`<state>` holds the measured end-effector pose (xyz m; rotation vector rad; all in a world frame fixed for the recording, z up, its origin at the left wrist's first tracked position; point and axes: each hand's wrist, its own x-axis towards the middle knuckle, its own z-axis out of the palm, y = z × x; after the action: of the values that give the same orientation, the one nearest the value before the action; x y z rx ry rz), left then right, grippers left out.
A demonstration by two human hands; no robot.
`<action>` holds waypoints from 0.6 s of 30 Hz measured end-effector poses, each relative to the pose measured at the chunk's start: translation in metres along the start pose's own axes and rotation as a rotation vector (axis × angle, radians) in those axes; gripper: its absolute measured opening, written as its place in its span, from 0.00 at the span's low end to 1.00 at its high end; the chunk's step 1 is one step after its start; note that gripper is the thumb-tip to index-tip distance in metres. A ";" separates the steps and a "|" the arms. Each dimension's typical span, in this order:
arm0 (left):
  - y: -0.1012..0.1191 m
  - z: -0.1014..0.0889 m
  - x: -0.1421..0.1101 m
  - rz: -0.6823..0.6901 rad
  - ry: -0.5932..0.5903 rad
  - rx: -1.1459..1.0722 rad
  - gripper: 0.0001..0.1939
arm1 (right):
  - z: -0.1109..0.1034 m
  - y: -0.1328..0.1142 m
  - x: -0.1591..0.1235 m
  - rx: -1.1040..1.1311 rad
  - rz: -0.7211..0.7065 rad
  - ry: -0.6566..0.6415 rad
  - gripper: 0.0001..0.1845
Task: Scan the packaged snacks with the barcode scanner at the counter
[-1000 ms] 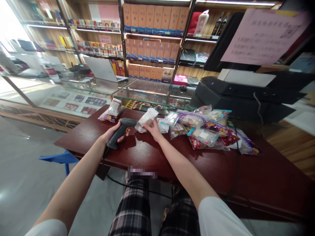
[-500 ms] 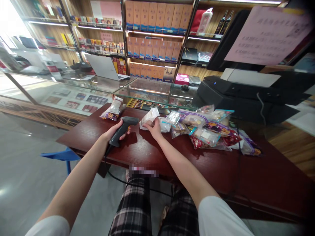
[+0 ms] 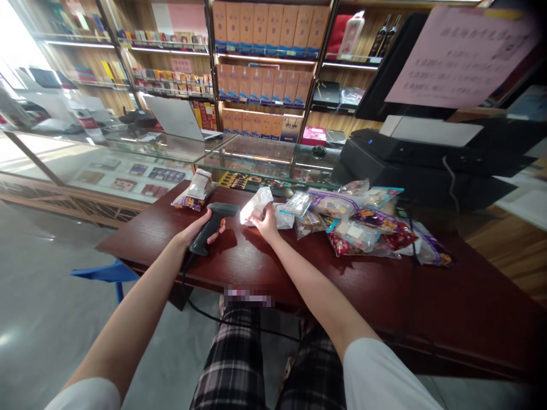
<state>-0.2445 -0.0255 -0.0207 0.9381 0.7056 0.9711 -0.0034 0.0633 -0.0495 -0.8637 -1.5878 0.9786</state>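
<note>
This place is a retail shop, not a home or an office. Along the walls stand wooden shelves (image 3: pixel 265 61) with lights, and they carry long rows of the same orange boxes (image 3: pixel 260 34), also some bottles of wine (image 3: pixel 387 35) and many small packages. In front of them is a glass display counter (image 3: pixel 252 149) with goods lying under the glass. A laptop (image 3: pixel 175 117) stands on the counter, and a handheld barcode scanner (image 3: pixel 209 230) is used at a dark red wooden desk (image 3: pixel 427 296), like at a checkout

Barcode scanner (image 3: pixel 210 229) dark grey; packet (image 3: pixel 257 205) white; table (image 3: pixel 141 242) dark red; trousers (image 3: pixel 226 364) black-and-white plaid.
</note>
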 end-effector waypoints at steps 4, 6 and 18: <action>0.003 -0.001 0.000 0.008 0.051 -0.014 0.28 | -0.004 -0.005 0.000 -0.217 -0.101 0.099 0.26; 0.004 -0.004 0.001 0.016 0.076 -0.024 0.30 | -0.007 -0.008 0.000 -0.279 -0.166 0.100 0.27; 0.009 0.002 0.002 0.086 0.223 -0.057 0.28 | -0.010 -0.012 -0.001 -0.295 -0.176 0.121 0.30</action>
<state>-0.2454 -0.0223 -0.0116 0.8232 0.8247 1.1786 0.0056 0.0597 -0.0379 -0.9457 -1.6955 0.5653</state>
